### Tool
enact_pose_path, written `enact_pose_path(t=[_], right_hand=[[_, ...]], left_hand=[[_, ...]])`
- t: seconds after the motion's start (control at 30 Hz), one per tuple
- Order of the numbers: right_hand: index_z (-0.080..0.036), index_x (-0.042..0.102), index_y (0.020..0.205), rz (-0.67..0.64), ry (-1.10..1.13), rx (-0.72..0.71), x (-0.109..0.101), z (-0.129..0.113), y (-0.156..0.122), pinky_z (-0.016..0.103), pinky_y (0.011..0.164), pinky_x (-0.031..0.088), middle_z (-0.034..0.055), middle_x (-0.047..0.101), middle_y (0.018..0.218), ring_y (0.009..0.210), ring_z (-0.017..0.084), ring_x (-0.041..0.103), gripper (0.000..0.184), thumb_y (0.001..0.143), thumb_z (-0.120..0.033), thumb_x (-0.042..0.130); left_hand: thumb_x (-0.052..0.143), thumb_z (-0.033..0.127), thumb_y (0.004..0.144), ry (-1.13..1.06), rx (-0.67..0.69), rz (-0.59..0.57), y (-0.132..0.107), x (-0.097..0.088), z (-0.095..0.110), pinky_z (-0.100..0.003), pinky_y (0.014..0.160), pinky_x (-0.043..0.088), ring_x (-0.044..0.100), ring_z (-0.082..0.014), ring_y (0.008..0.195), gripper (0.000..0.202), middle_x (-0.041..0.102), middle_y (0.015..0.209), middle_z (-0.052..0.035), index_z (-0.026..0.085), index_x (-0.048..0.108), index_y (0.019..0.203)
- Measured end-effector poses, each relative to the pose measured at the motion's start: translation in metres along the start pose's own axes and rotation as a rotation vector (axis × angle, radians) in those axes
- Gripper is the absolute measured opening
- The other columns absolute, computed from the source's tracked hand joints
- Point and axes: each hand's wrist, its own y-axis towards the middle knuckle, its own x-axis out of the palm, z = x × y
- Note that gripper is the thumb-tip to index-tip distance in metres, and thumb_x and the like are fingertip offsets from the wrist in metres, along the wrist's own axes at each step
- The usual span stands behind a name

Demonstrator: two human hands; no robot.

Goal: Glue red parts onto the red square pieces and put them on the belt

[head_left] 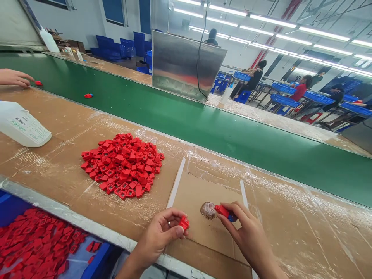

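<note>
Pinching a small red plastic part (184,223), the left hand (161,236) has its fingers closed, just above a cardboard sheet (192,205). The right hand (247,232) grips a red part (223,211) with a blue end, its tip touching a shiny brown blob (208,210). A slip could smear the blob or knock the red pile (122,164).

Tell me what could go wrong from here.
The red-and-blue plastic part in the right hand sits right by the brownish smear on the cardboard, so it may pick up too much of it. The white plastic jug lies on its side near the loose pile of red parts, so any leak could reach them.
</note>
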Motion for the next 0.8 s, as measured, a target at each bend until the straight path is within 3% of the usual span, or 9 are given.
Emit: enact_pose_path(t=[0.47,0.8], right_hand=[[-0.022,0.06,0.106,0.042,-0.048,-0.016,-0.004,-0.007,0.003,0.03,0.066,0.048,0.0044,0.061,0.09,0.072,0.019,0.059,0.029,0.102,-0.048,0.048],[-0.023,0.062,0.109,0.107,0.021,-0.028,-0.015,-0.024,0.004,0.029,0.069,0.05,0.0056,0.064,0.097,0.076,0.019,0.061,0.022,0.099,-0.042,0.055]], left_hand=[[0.082,0.037,0.076,-0.013,-0.004,-0.016,0.0,0.001,0.0,-0.025,0.069,0.05,0.068,-0.0164,0.076,0.038,0.076,0.091,-0.0096,0.015,0.069,0.105],[0.084,0.026,0.074,0.102,-0.06,-0.016,-0.005,0.002,0.001,-0.025,0.081,0.049,0.067,-0.017,0.089,0.034,0.076,0.098,-0.0076,0.018,0.069,0.104]])
